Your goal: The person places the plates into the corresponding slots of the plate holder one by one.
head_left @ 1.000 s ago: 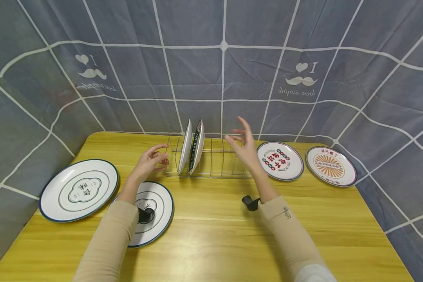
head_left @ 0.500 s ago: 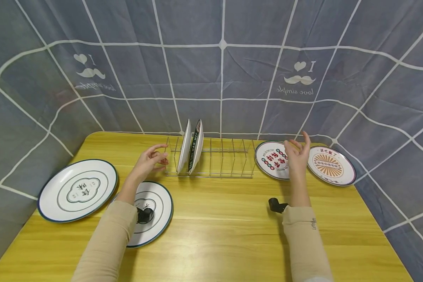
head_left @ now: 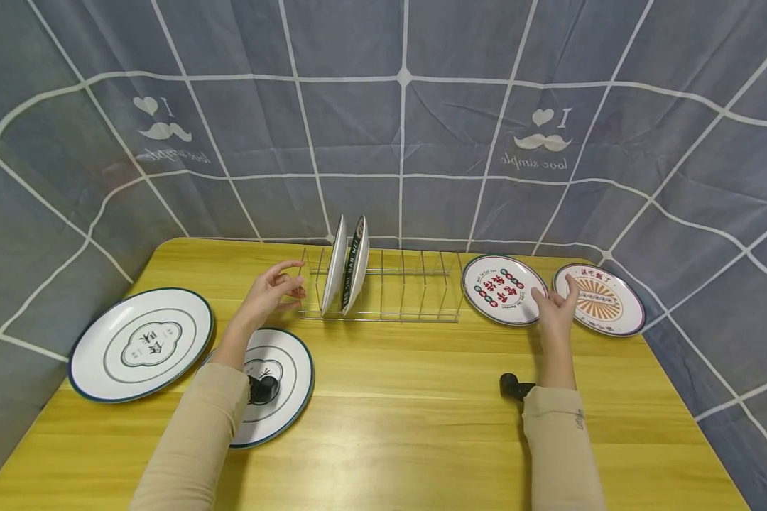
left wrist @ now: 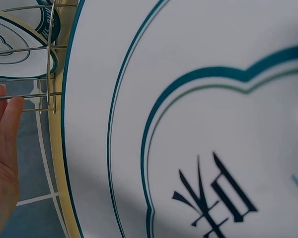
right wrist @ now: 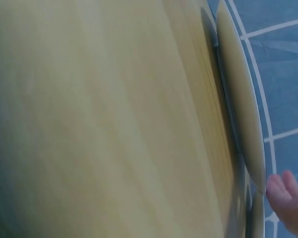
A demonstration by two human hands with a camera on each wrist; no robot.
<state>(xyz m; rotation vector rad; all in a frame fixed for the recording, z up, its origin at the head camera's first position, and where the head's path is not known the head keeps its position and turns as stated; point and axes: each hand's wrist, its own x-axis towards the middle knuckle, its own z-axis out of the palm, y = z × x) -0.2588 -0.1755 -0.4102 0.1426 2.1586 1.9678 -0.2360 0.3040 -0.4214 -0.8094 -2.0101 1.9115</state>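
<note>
My left hand (head_left: 270, 294) holds the left end of a wire dish rack (head_left: 409, 318), fingertips at its end wires, also seen in the left wrist view. Two plates stand upright in the rack: a white plate (head_left: 334, 273) and a dark-rimmed plate (head_left: 358, 270). At the right, my right hand (head_left: 556, 312) is over the gap between two flat plates, thumb and fingers spread. Its thumb is right at the edge of the red-lettered plate (head_left: 495, 287); its fingers overlap the left rim of the orange sunburst plate (head_left: 604, 298). The right wrist view shows fingertips beside a plate edge (right wrist: 241, 99).
A large blue-rimmed plate (head_left: 140, 376) lies at the left. Another blue-rimmed plate (head_left: 294, 397) lies under my left forearm. A grey curtain (head_left: 371, 128) with white lines hangs behind the wooden table (head_left: 390, 440). Black wrist cameras stick out from both sleeves.
My right hand has moved right from above the rack, then down to the gap between the two right-hand plates. The left hand stays at the rack's end.
</note>
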